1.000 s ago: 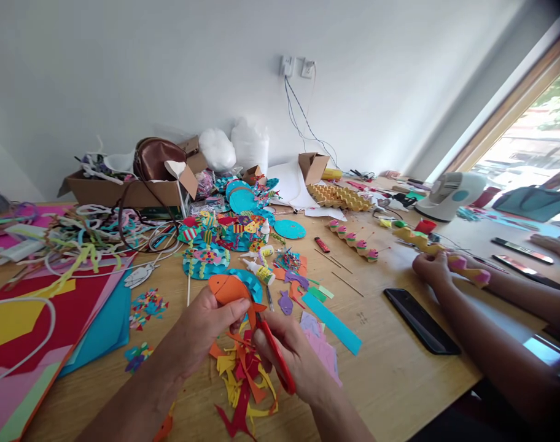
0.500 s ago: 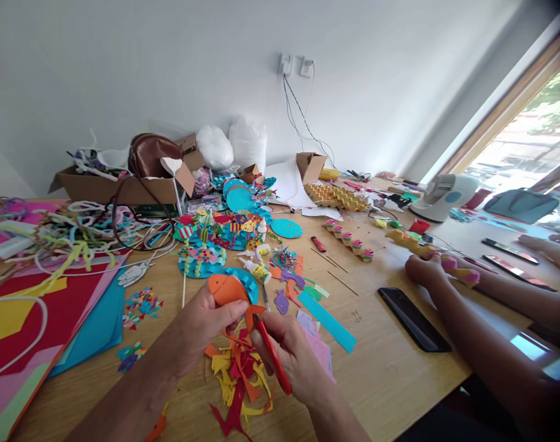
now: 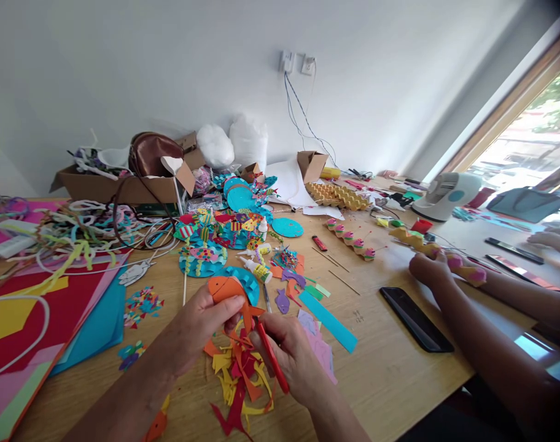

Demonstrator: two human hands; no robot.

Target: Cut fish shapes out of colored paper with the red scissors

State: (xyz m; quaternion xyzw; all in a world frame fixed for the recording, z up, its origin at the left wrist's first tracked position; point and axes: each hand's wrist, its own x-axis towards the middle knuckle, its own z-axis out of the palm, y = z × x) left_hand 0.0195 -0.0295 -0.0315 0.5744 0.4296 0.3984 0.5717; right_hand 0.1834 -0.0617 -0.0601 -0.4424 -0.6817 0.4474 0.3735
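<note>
Between the thumb and fingers of my left hand [image 3: 210,322] is an orange paper fish [image 3: 226,288], its head pointing left and its tail toward my right hand. My right hand [image 3: 287,347] is closed on red-handled scissors [image 3: 271,356]. Their blades are at the fish's tail, mostly hidden by my fingers, so how far they are apart is unclear. Below both hands lies a pile of yellow, red and orange paper scraps [image 3: 243,374]. A purple paper fish [image 3: 282,301] lies just beyond, near a glue bottle [image 3: 258,269].
At the right, another person's hands [image 3: 430,270] hold a painted egg-carton strip [image 3: 464,270] beside a black phone [image 3: 416,319]. Coloured paper sheets [image 3: 86,319] cover the left. A cardboard box [image 3: 109,190], decorated blue discs [image 3: 287,227] and wooden sticks [image 3: 344,282] lie farther back.
My left thumb has shifted slightly up on the orange fish. The scissors stay by its tail, with my right hand almost unmoved. The view has shifted a little.
</note>
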